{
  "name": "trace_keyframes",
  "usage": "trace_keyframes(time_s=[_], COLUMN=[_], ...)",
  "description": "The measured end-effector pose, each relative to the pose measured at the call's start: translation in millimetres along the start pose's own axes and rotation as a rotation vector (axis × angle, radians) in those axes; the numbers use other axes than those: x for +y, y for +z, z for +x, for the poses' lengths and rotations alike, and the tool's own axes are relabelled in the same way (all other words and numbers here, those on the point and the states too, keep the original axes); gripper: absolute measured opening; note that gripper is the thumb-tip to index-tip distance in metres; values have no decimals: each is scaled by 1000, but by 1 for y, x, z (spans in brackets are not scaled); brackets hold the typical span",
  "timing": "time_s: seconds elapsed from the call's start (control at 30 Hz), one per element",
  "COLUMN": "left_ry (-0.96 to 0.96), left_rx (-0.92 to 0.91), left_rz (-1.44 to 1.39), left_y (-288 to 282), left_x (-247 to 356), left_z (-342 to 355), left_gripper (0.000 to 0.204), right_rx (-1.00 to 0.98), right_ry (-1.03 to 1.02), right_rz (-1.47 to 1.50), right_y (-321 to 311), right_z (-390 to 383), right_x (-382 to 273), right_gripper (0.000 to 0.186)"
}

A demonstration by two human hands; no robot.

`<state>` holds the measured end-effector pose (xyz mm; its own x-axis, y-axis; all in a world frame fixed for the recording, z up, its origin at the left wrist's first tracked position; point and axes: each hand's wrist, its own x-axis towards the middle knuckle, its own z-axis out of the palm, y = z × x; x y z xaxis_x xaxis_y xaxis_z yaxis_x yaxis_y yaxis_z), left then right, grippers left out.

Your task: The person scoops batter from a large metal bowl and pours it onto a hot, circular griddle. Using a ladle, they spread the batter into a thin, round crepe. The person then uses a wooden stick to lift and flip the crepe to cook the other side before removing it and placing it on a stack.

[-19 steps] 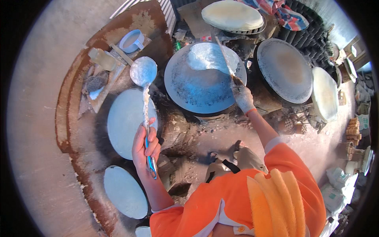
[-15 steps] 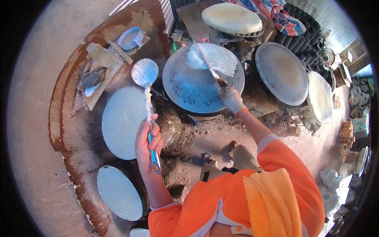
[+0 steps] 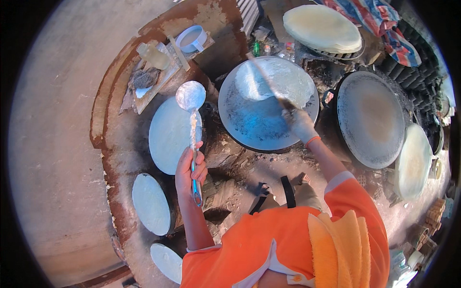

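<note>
My left hand (image 3: 190,170) is closed round the handle of a batter-smeared ladle (image 3: 190,95), its round bowl raised left of the central griddle. My right hand (image 3: 300,125), in a pale glove, grips a long, thin wooden spreader (image 3: 266,79) that reaches across the central round griddle (image 3: 249,122). Pale batter (image 3: 292,76) lies in an uneven layer over the griddle's far part, partly under the spreader. The spreader is blurred, so I cannot tell whether it touches the batter. Another griddle (image 3: 170,134) with a pale round coating sits under and beside the ladle.
A bare griddle (image 3: 370,120) stands right; pale round sheets (image 3: 410,163) and a stack (image 3: 319,26) lie beyond. Coated griddles (image 3: 149,204) continue lower left. A mug (image 3: 191,39) and jug (image 3: 153,56) are upper left. Striped cloth (image 3: 398,45) and black briquettes fill the upper right.
The spreader has shifted across the batter, which now covers more of the griddle's far part. The view has turned, moving surrounding things in the picture. Both hands still hold their tools.
</note>
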<state>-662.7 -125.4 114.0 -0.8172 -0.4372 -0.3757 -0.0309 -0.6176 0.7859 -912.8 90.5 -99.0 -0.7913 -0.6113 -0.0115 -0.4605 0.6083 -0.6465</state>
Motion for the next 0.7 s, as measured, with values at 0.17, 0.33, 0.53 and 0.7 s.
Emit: trace_keyframes(time_s=[0.17, 0.33, 0.53, 0.7], left_ry=[-17, -64, -18, 4], left_rx=[51, 33, 21, -22], left_rz=[71, 175, 249, 510], left_y=[12, -8, -13, -17], left_x=[-12, -16, -26, -9], left_z=[15, 54, 107, 146], left_gripper=[30, 30, 27, 21], right_rx=[-303, 3, -89, -139], right_ry=[137, -147, -151, -80], right_rz=[-72, 35, -164, 270], right_y=[-16, -3, 9, 6], right_z=[-30, -36, -40, -37], right_x=[-59, 12, -32, -7], right_gripper=[33, 32, 42, 39])
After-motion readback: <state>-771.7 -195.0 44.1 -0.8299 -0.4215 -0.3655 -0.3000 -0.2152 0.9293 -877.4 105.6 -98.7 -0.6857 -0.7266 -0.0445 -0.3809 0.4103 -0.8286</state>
